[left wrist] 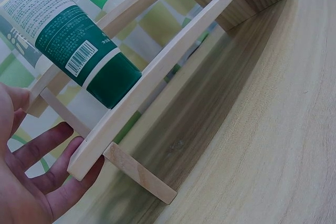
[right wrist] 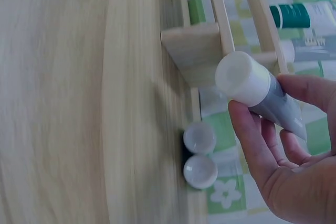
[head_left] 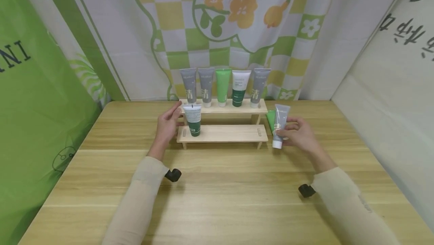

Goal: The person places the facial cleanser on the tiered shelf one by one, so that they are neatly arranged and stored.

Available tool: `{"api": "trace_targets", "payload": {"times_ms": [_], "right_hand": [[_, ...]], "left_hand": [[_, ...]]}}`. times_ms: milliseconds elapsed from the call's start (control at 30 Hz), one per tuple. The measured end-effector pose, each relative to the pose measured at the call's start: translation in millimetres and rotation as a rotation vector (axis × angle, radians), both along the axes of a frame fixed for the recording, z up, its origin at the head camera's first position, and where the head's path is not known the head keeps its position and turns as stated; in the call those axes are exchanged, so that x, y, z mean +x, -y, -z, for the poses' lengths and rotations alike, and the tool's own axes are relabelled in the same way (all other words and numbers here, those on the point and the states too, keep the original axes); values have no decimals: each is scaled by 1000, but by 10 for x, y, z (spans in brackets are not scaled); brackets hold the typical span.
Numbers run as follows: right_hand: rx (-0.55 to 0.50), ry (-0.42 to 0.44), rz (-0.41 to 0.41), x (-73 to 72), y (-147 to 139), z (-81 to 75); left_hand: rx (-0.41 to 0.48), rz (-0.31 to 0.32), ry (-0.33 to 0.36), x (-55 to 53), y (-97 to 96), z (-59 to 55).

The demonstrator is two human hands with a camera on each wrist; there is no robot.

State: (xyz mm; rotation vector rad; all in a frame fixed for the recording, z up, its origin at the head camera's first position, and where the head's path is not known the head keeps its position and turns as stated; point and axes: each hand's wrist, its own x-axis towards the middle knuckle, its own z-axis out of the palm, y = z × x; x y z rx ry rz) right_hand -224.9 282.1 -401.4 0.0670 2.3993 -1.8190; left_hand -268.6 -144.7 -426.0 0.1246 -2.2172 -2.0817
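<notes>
My right hand (head_left: 300,134) pinches a grey squeeze tube (head_left: 280,124) with its white cap (right wrist: 242,78) pointing down, just off the right end of a two-step wooden stand (head_left: 223,134). Fingers of my left hand (head_left: 167,124) are spread at the stand's left end, the thumb by the upper step and the other fingers around the lower step's end in the left wrist view. On the lower step, beside that hand, a white and dark green tube (head_left: 194,120) stands on its cap. Along the upper step stand several tubes: grey ones, a bright green one (head_left: 222,87) and another white and dark green one (head_left: 240,87).
Behind the held tube a green tube (head_left: 271,120) stands on the table (head_left: 237,200). Two white caps (right wrist: 199,137) show there in the right wrist view. A patterned curtain (head_left: 217,57) hangs behind the stand, and cloth walls flank the table.
</notes>
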Motion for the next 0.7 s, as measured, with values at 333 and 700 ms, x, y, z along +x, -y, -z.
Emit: {"api": "trace_targets", "payload": {"times_ms": [333,700], "right_hand": [[-35,-69,-23,110,265,-99],[-31,-143,-53,138,553,-147]], "left_hand": [[-5,-3,-23,-14,-1,9],[6,6,-47,14,-16,-23]]}}
